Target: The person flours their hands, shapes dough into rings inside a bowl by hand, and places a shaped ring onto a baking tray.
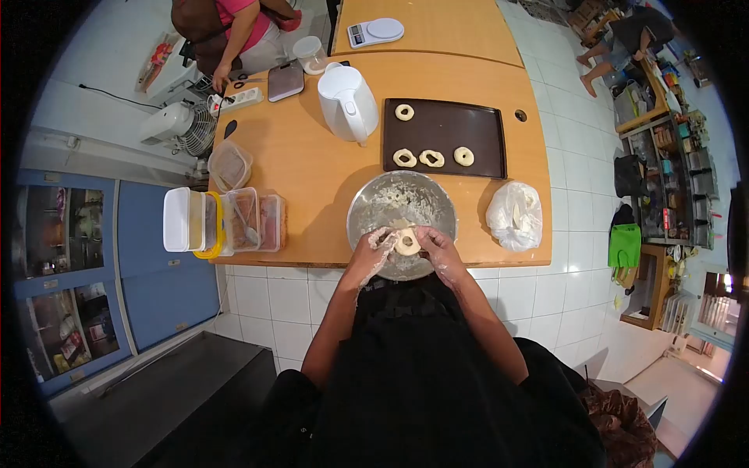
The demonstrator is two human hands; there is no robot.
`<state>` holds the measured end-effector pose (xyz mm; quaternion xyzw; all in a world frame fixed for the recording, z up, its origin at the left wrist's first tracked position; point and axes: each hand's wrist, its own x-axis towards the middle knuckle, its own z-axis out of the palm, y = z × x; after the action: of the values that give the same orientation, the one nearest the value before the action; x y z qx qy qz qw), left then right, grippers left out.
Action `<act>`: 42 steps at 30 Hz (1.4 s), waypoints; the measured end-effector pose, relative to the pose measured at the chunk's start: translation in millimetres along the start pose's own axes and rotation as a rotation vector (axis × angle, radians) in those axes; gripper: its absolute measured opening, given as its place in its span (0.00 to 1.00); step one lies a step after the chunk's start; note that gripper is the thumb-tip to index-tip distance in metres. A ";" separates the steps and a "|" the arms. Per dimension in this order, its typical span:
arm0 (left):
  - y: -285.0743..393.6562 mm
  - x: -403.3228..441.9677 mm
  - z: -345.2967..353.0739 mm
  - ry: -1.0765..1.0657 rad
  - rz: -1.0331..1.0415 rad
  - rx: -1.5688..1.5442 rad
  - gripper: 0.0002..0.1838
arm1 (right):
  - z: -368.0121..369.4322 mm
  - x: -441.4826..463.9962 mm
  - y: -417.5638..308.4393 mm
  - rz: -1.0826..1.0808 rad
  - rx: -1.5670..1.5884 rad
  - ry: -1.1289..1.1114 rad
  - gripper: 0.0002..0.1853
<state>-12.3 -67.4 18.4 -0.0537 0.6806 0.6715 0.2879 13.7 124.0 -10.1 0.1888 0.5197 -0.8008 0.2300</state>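
Observation:
A pale ring of dough [407,242] is held between my two floury hands, above the near part of a steel mixing bowl [360,204]. My left hand [378,248] pinches its left side, and my right hand [437,248] grips the right side. Loose flour and dough bits [402,199] coat the bowl's inside. Beyond the bowl lies a dark baking tray [445,129] bearing several dough rings, one at its far left corner and the others along its near edge. A tied white plastic bag [515,216] stands right of the bowl; its contents are unclear.
A white electric kettle [347,101] stands behind the bowl. Plastic tubs [243,218] crowd the table's left end. Farther back are a kitchen scale [376,32], a second scale [285,82], a jar [310,54] and a power strip [236,101]. Two other people are near the room's far side.

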 end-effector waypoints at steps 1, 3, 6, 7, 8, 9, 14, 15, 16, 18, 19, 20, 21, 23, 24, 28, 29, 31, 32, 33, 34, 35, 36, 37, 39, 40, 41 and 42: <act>0.8 0.8 0.7 0.012 -0.002 0.036 0.13 | 0.1 0.3 -0.6 0.023 0.009 -0.011 0.17; -3.0 2.1 -1.1 -0.036 -0.009 -0.032 0.14 | 1.0 -1.1 -3.8 0.050 -0.024 -0.049 0.17; -3.7 -0.1 2.4 -0.075 0.055 -0.101 0.16 | -1.2 -3.0 -9.4 0.061 -0.104 -0.081 0.17; -2.3 -1.4 3.9 -0.081 0.089 -0.118 0.16 | -3.5 -1.7 -8.4 0.068 -0.097 -0.057 0.16; -3.8 -1.0 3.6 -0.091 0.092 -0.124 0.18 | -5.2 -0.2 -7.1 0.074 -0.090 -0.035 0.16; -5.1 -0.6 3.5 -0.102 0.094 -0.130 0.20 | -4.9 0.0 -6.8 0.075 -0.076 -0.031 0.15; -1.8 -1.9 1.7 -0.115 0.113 -0.113 0.22 | -4.3 -1.6 -6.2 0.078 0.000 -0.032 0.14; -0.6 -2.1 1.2 -0.108 0.103 -0.091 0.22 | -2.8 -3.0 -7.6 0.082 -0.013 -0.041 0.14; -0.1 -1.8 1.4 -0.101 0.096 -0.069 0.21 | -1.9 -4.4 -10.2 0.086 -0.026 -0.050 0.15; -1.1 -1.5 4.9 -0.096 0.143 -0.102 0.22 | -2.2 -5.7 -12.9 0.094 -0.032 -0.080 0.15; -2.2 -1.7 6.2 -0.093 0.166 -0.119 0.22 | -2.3 -6.0 -12.9 0.101 -0.024 -0.102 0.15; -4.0 -1.5 6.8 -0.113 0.153 -0.124 0.22 | -2.3 -6.4 -12.7 0.107 -0.016 -0.125 0.16; -5.1 -1.3 7.3 -0.132 0.139 -0.129 0.23 | -1.1 -6.7 -13.0 0.122 -0.001 -0.119 0.16; -6.4 -1.3 7.8 -0.162 0.124 -0.132 0.24 | 1.0 -7.0 -13.8 0.150 0.027 -0.105 0.17; -4.6 -1.9 7.5 -0.171 0.123 -0.130 0.25 | -1.4 -5.6 -11.0 0.144 0.039 -0.103 0.17; -5.7 -0.2 5.9 -0.166 0.143 -0.106 0.27 | -6.3 -2.8 -5.4 0.133 0.076 -0.112 0.18; -6.1 0.2 6.5 -0.146 0.170 -0.089 0.26 | -6.5 -3.4 -6.3 0.133 0.083 -0.116 0.18; -0.2 -1.3 9.3 -0.105 0.223 -0.055 0.24 | -7.1 -4.6 -7.6 0.102 0.028 -0.141 0.18; -2.9 -0.2 8.0 -0.114 0.204 -0.072 0.25 | -6.9 -4.8 -7.9 0.086 0.001 -0.155 0.18; -5.1 1.3 6.4 -0.123 0.184 -0.089 0.26 | -6.3 -4.9 -8.7 0.078 -0.025 -0.168 0.18; -7.2 2.4 5.6 -0.134 0.165 -0.107 0.27 | -6.1 -4.9 -9.8 0.071 -0.051 -0.180 0.18; -9.7 2.6 5.5 -0.134 0.160 -0.119 0.27 | -6.2 -5.6 -10.8 0.063 -0.077 -0.191 0.18; -8.6 1.9 5.8 -0.135 0.155 -0.131 0.27 | -5.7 -6.7 -12.7 0.086 -0.068 -0.178 0.17; -7.7 1.6 5.7 -0.134 0.151 -0.143 0.27 | -4.8 -7.8 -15.2 0.109 -0.059 -0.166 0.17; -11.0 3.0 6.3 -0.129 0.162 -0.127 0.27 | -5.1 -6.8 -14.4 0.117 -0.063 -0.157 0.16; -13.3 3.5 6.9 -0.126 0.168 -0.120 0.27 | -5.7 -4.6 -11.2 0.102 -0.077 -0.160 0.16; -15.6 3.8 7.2 -0.128 0.190 -0.112 0.28 | -6.5 -3.1 -8.6 0.086 -0.091 -0.165 0.16; -17.4 3.8 7.0 -0.129 0.213 -0.105 0.29 | -4.5 -3.3 -8.9 0.093 -0.058 -0.145 0.15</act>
<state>-5.2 -61.2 1.8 0.0472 0.6266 0.7350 0.2548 11.7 131.8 -3.4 0.1476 0.5153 -0.7856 0.3090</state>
